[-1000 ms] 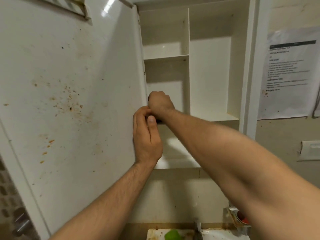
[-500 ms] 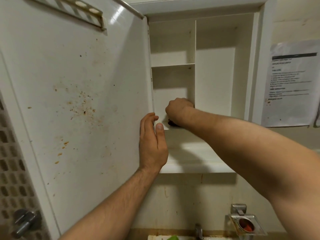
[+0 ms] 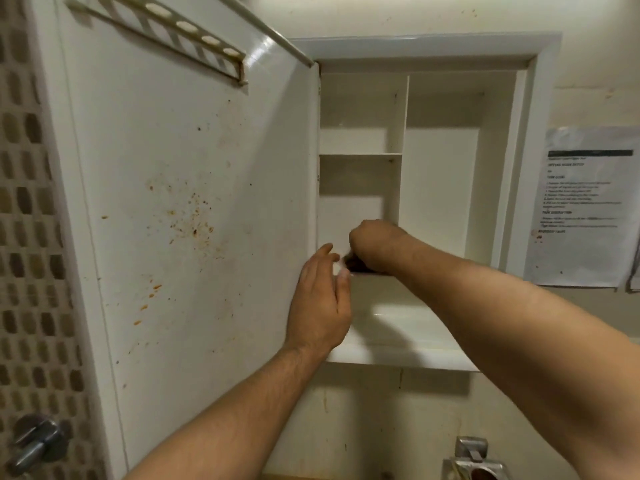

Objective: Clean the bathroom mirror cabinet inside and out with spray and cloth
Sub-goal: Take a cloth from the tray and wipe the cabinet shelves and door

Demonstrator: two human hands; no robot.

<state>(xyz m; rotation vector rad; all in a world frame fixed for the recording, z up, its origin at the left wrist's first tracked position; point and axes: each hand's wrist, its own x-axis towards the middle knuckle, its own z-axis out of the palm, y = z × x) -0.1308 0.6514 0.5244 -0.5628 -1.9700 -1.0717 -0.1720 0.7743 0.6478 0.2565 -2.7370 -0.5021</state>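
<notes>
The white mirror cabinet (image 3: 440,188) hangs open with bare shelves inside. Its door (image 3: 190,220) is swung out to the left, and the inner face carries orange-brown splatter stains. My right hand (image 3: 374,244) is curled into a fist at the bottom of the lower left compartment, gripping a dark cloth (image 3: 356,265) of which only a small bit shows beneath the fingers. My left hand (image 3: 318,306) is raised beside the door's hinge edge with fingers relaxed and slightly spread, holding nothing. No spray bottle is in view.
A slotted rack (image 3: 166,32) sits at the top of the door. The cabinet's lower ledge (image 3: 398,355) juts out under my arms. A printed paper notice (image 3: 581,209) hangs on the right wall. A metal tap handle (image 3: 38,441) is at lower left and a metal holder (image 3: 474,459) at bottom right.
My right hand has come down with the cloth onto the lower shelf. My left hand has let go of the door edge and opened. The view has tilted upward.
</notes>
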